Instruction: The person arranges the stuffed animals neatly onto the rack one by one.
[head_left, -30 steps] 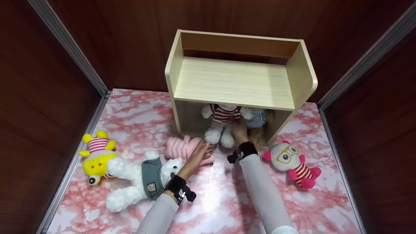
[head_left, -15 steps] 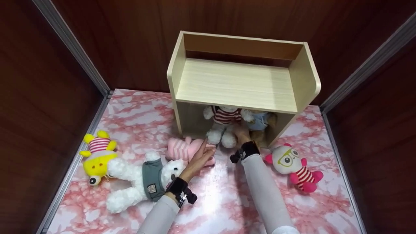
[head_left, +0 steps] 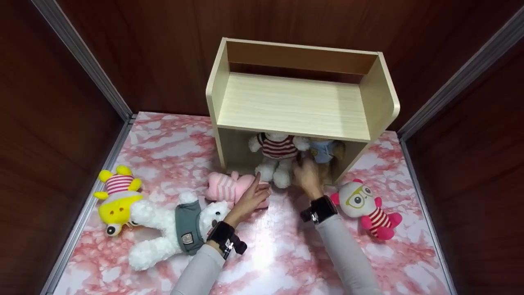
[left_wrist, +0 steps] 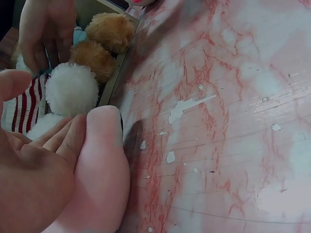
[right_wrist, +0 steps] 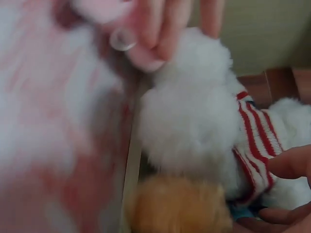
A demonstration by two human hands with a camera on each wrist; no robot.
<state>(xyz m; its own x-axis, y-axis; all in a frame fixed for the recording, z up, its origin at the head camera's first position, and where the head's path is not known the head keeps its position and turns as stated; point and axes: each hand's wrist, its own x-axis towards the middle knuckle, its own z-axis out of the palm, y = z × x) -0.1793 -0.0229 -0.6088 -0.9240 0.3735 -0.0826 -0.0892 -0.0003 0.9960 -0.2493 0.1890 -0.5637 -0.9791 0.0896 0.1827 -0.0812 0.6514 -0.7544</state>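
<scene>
A white teddy bear in a red-striped sweater sits in the shelf's lower compartment. Beside it on the right is a brown teddy bear in light blue, partly hidden under the board. My right hand is at the gap between these two bears; in the right wrist view its thumb and fingers are spread near the striped sweater, gripping nothing visible. My left hand rests with straight fingers on a pink plush toy that lies before the compartment. The left wrist view shows the palm against this pink toy.
The pale wooden shelf stands against the back wall. A white bear in a grey-green top and a yellow plush toy lie at left. At right lies a pink panda plush with glasses. Dark panels enclose the sides.
My right hand has drawn back slightly and to the right, away from the striped bear. My left hand has stayed on the pink toy. The head view has shifted a little.
</scene>
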